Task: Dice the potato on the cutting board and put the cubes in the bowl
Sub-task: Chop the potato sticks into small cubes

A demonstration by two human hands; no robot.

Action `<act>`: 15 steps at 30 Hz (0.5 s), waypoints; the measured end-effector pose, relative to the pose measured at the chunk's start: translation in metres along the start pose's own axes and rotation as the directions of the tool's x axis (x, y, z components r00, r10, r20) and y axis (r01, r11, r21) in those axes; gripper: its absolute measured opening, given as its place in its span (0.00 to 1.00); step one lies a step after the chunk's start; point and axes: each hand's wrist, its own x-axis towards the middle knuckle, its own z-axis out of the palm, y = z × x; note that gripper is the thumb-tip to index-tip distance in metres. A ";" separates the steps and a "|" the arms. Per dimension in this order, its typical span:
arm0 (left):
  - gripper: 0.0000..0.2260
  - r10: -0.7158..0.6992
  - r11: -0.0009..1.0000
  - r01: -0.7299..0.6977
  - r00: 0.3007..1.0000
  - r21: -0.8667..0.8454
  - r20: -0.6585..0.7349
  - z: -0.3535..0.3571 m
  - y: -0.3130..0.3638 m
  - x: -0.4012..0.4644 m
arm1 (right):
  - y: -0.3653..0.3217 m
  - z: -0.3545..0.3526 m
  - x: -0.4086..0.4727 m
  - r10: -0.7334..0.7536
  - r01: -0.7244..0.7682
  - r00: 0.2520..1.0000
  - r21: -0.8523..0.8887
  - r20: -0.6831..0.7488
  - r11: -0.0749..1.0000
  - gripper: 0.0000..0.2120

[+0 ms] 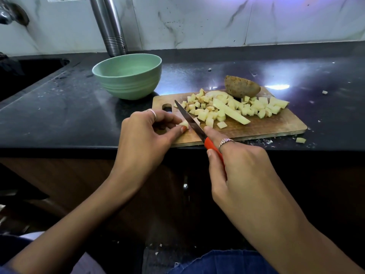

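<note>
Left hand (147, 128) pinched a small potato piece (183, 123) at the near-left corner of the wooden cutting board (272, 127). Right hand (235, 163) gripped a red-handled knife (190, 121), blade just beside that piece. Heap of cubes (233, 108) and one long strip (231, 112) lay mid-board, unpeeled potato half (242, 87) behind. Green bowl (127, 76) stood near the board's far-left corner, on the black counter (59, 107).

Bare counter (65, 107) between board (276, 126) and bowl (127, 76) — steel flask (110, 26) just behind the bowl
</note>
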 end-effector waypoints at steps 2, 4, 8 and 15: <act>0.05 0.003 1.000 -0.003 1.000 0.031 -0.005 0.000 -0.001 0.000 | 0.000 0.002 0.000 -0.009 0.009 1.000 -0.026 0.004 1.000 0.24; 0.04 0.004 0.999 -0.004 1.000 0.046 0.000 0.000 -0.001 0.000 | -0.001 0.002 0.000 -0.018 0.019 1.000 -0.029 0.017 0.999 0.24; 0.04 0.001 0.999 -0.001 1.000 0.053 0.001 0.000 -0.001 0.001 | -0.003 0.004 0.000 -0.023 0.026 0.999 -0.066 0.045 0.997 0.25; 0.05 0.010 0.999 -0.010 1.000 0.052 0.004 0.000 0.001 0.000 | -0.003 0.007 0.000 -0.006 0.020 0.997 -0.192 0.073 0.981 0.27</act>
